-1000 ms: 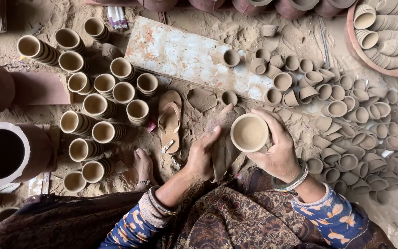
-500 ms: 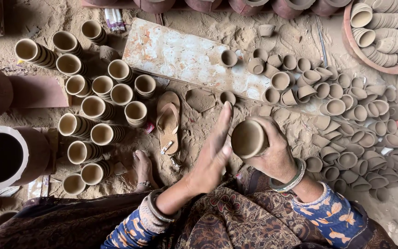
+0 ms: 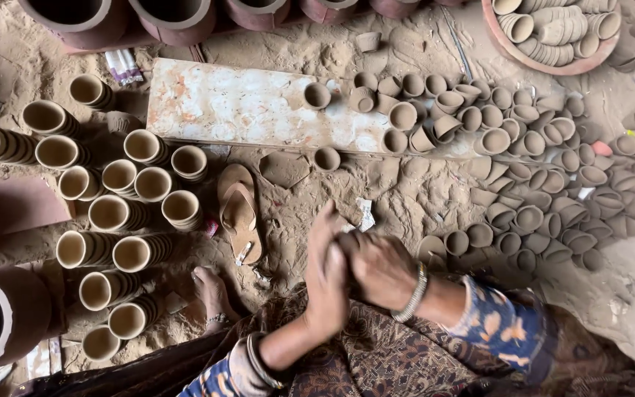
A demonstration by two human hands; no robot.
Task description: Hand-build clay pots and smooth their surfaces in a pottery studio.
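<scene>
my two hands are pressing together over my lap, and the cup between them is hiding.

from the head view, my left hand (image 3: 326, 276) is lying flat against my right hand (image 3: 380, 268), and my right hand is curling shut, but i cannot tell what it is gripping, since no clay cup is showing there. i am guessing a cup like the loose clay cups (image 3: 531, 140) on my right would be feeling light, dry and easy to crack, so holding it round the side wall looks best to me. the sandy ground (image 3: 406, 195) is looking bumpy and soft. stacked cups (image 3: 123, 213) are lying near on my left, beside a sandal (image 3: 240, 213), with a white board (image 3: 251, 106) farther off.
</scene>
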